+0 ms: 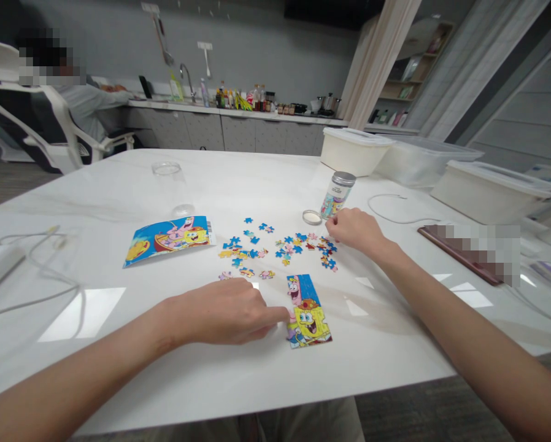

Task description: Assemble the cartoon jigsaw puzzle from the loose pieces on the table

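Note:
A joined section of a cartoon jigsaw puzzle (308, 313) lies near the front of the white table. My left hand (229, 312) rests beside it, index finger stretched out to its left edge and the other fingers curled. My right hand (356, 230) is closed at the right end of the loose puzzle pieces (297, 250), by the glass jar. Its fingertips are turned away, so anything pinched in them is hidden. Several more loose pieces (241, 253) are spread to the left. Behind them lies a folded picture card (169, 241) with a similar cartoon on blue.
A labelled jar with a metal lid (338, 195) stands beside a small round lid (312, 217). A clear open jar (170, 187) stands at back left. Lidded boxes (354, 152), a phone (464, 253) and cables are at right. A person sits at far left.

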The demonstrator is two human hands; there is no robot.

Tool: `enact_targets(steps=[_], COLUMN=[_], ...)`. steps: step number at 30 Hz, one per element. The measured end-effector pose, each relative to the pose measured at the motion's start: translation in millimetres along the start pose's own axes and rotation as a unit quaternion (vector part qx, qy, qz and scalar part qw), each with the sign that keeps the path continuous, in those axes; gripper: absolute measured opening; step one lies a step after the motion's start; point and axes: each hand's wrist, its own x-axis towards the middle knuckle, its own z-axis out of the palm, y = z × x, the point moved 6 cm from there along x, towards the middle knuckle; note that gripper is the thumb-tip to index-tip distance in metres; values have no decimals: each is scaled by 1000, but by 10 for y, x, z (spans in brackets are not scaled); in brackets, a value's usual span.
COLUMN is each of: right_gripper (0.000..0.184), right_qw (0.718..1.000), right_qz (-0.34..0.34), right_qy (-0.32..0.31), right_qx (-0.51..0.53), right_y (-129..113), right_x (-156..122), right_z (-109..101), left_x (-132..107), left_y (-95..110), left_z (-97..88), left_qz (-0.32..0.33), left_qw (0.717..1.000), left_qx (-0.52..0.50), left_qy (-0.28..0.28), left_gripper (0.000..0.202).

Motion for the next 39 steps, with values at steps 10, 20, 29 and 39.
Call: enact_targets(steps=[10, 20, 29, 39], right_gripper=[32, 40, 30, 29], right_qw=[986, 969, 979, 981], right_qz=[-52, -104, -74, -74], right_qy=[111, 163, 140, 153], right_qx=[115, 151, 125, 94], right_y=[-95, -127, -136, -164], right_x=[-43, -77, -53, -59], right_z=[-110, -125, -93, -86], left_x=[-7, 5, -3, -516], left_y=[5, -2, -134, -996], left_z=[25, 22, 29, -89], left_qz=[-2, -8, -74, -413], left_qw=[1000, 1000, 996, 894], left_qx=[18, 14, 43, 153], left_qy=[0, -22, -14, -83], left_gripper=[10, 11, 14, 26])
